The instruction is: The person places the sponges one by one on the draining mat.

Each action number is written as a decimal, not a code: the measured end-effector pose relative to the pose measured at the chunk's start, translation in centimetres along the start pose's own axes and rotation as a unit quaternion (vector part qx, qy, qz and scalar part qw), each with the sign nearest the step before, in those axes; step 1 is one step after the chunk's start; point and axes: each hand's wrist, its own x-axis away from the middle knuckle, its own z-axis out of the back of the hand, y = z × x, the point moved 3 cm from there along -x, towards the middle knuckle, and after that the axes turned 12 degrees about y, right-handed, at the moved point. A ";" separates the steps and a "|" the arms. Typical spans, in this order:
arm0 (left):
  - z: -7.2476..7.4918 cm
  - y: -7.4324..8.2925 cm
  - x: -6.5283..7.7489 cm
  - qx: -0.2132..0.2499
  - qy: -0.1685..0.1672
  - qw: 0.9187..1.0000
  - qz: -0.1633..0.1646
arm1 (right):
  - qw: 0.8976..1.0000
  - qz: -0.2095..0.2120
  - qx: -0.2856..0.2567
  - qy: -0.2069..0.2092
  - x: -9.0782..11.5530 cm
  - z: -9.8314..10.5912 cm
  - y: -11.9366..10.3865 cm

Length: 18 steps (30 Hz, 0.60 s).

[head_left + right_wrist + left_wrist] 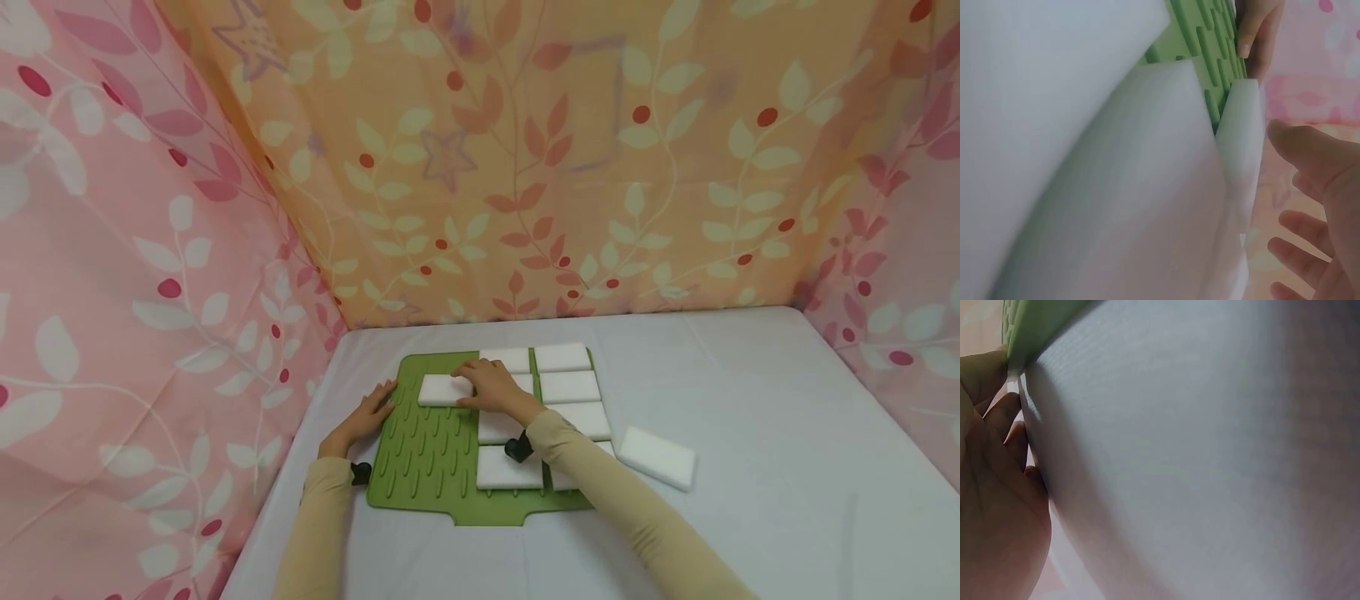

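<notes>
A green ridged mat point(397, 492), like a drying mat, lies on the table. White sponge blocks stand in two columns on its right half, such as one sponge block point(562, 358) at the back. Over the mat's left part, my right hand point(495, 387) hovers at the right end of another sponge block point(437, 392). Thumb and fingers of that hand are spread apart in the right wrist view, with nothing gripped. At the mat's left edge rests my left hand point(367, 415), its thumb point(985, 369) touching the rim and its fingers loose.
One loose sponge block point(657, 458) lies at an angle on the white-covered table point(787, 400), right of the mat. An orange patterned curtain point(510, 183) hangs behind, and a pink curtain point(150, 333) borders the left side. My right forearm partly covers the front sponge blocks.
</notes>
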 end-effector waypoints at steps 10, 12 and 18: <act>0.2 1.2 0.0 -0.053 -0.010 0.996 0.065 | 1.000 -0.004 0.001 0.016 0.9 1.3 0.7; 0.2 1.4 0.0 -0.069 -0.014 0.995 0.074 | 1.000 -0.003 -0.004 0.024 1.1 1.4 0.9; 0.2 1.9 0.0 -0.070 -0.021 0.994 0.079 | 0.999 0.003 -0.023 0.040 2.1 2.1 1.5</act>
